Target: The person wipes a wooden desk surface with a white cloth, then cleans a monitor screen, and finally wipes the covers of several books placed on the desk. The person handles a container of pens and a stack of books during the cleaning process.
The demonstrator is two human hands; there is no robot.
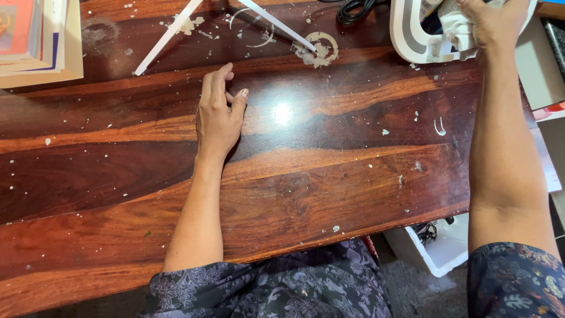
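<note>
the left hand [219, 115] is laid flat on the dark, paint-flecked wooden desk [329, 176], fingers pressed together and holding nothing. the right hand [494, 23] is stretched to the far right corner, where a white cloth [458, 30] is gripped by its closed fingers inside a white tub [412, 44] with grey stripes. a stack of flat books [38, 38] with orange, white and blue covers is seen at the far left corner, and two white strips [168, 36] are laid slantwise between.

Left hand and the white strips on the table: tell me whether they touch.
Apart. The head view shows the left hand flat on the wooden table, with bare wood between its fingertips and the white strips.
</note>
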